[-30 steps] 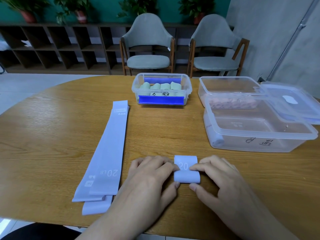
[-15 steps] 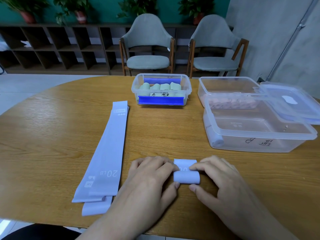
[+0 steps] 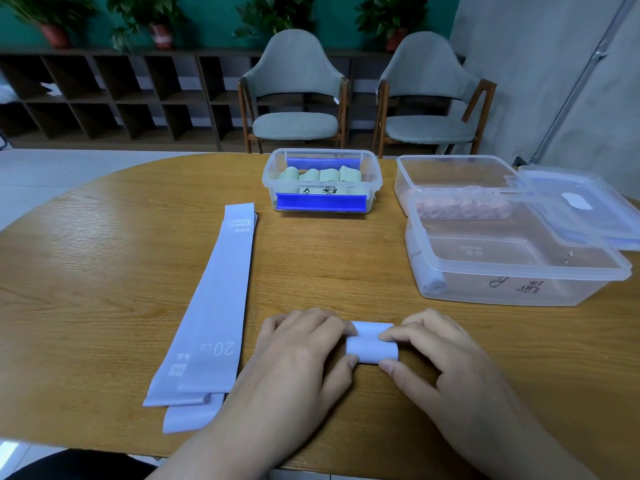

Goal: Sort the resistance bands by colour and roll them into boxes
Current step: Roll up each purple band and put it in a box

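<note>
A lavender resistance band (image 3: 371, 344) lies almost fully rolled on the wooden table (image 3: 104, 271) in front of me. My left hand (image 3: 301, 355) pinches its left end between fingers and thumb, and my right hand (image 3: 440, 355) pinches its right end the same way. Only a short flat tail shows behind the roll. To the left lies a flat stack of lavender bands (image 3: 211, 306) marked 20 LB. The near clear box (image 3: 512, 261) on the right holds one rolled lavender band (image 3: 427, 271) at its left wall.
A small clear box (image 3: 322, 181) with blue clips holds several green rolls at the table's middle back. Behind the near box, another clear box (image 3: 453, 181) holds pink rolls. A loose lid (image 3: 581, 206) leans at the far right. Two chairs stand beyond the table.
The roll has advanced over the band's tail; the printed 20 seen a second ago is now wound in. Both hands stay at the roll's ends.
</note>
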Action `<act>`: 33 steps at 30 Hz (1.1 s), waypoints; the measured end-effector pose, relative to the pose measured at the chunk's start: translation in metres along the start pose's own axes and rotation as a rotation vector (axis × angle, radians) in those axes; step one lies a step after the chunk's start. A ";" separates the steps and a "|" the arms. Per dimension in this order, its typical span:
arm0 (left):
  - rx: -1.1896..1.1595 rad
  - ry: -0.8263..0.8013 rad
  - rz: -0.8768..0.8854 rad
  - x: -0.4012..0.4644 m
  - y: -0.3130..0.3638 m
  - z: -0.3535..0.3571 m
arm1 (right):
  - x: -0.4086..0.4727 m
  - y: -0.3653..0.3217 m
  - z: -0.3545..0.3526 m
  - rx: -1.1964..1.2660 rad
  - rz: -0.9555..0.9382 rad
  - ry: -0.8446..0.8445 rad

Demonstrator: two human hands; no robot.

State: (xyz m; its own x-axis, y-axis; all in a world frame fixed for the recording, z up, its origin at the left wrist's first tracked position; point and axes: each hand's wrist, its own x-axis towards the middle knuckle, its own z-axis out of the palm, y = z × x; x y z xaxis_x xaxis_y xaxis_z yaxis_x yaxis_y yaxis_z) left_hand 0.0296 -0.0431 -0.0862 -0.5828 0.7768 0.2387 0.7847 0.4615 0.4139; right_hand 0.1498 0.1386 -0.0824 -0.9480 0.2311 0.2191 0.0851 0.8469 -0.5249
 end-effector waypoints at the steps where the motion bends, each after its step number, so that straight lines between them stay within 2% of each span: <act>1: -0.008 0.000 0.001 0.001 0.001 -0.001 | 0.000 -0.001 0.000 0.003 0.006 0.000; 12: -0.070 0.019 0.002 0.018 0.002 0.000 | 0.013 -0.004 -0.001 0.064 0.026 0.052; 18: 0.041 0.078 -0.011 0.022 0.002 0.001 | 0.019 -0.002 0.000 0.046 0.047 0.102; 25: 0.163 -0.003 -0.043 0.030 0.003 0.004 | 0.019 -0.008 0.006 -0.041 -0.061 0.120; 33: 0.140 -0.054 -0.056 0.039 0.001 0.006 | 0.024 -0.008 0.009 -0.039 -0.028 0.139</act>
State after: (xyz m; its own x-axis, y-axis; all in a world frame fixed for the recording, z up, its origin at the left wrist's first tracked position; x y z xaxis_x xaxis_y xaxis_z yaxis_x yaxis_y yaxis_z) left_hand 0.0084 -0.0097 -0.0813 -0.6175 0.7682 0.1691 0.7750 0.5573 0.2980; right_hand 0.1233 0.1330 -0.0804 -0.8989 0.2684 0.3463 0.0735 0.8716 -0.4847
